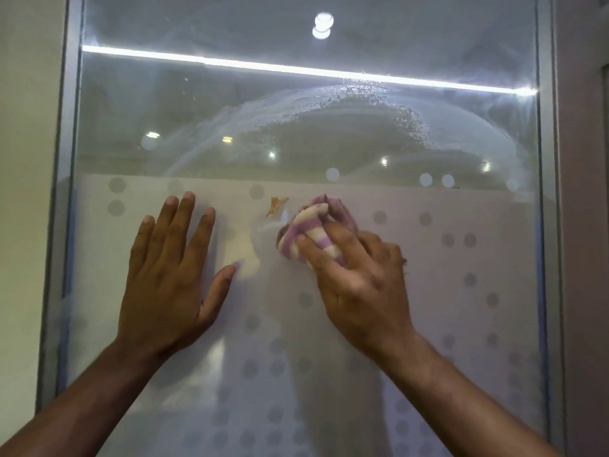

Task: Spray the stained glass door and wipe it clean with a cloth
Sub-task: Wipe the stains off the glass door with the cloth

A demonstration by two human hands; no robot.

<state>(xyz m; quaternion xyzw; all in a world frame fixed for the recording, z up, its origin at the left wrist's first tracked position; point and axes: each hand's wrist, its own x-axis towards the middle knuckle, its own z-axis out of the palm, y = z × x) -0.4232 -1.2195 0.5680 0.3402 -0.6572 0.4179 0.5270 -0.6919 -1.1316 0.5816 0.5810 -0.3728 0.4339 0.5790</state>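
We see the glass door [428,133], clear above and frosted with grey dots below, streaked with wet arcs and droplets. An orange stain [276,206] sits near the frosted band's top edge. Our bunched purple-and-cream striped cloth [313,229] presses just right of the stain.

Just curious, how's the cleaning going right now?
Left hand flat on glass door. Right hand pressing cloth beside orange stain. Nothing blocking.

Left hand [171,275] flat, right hand [359,282] clenched
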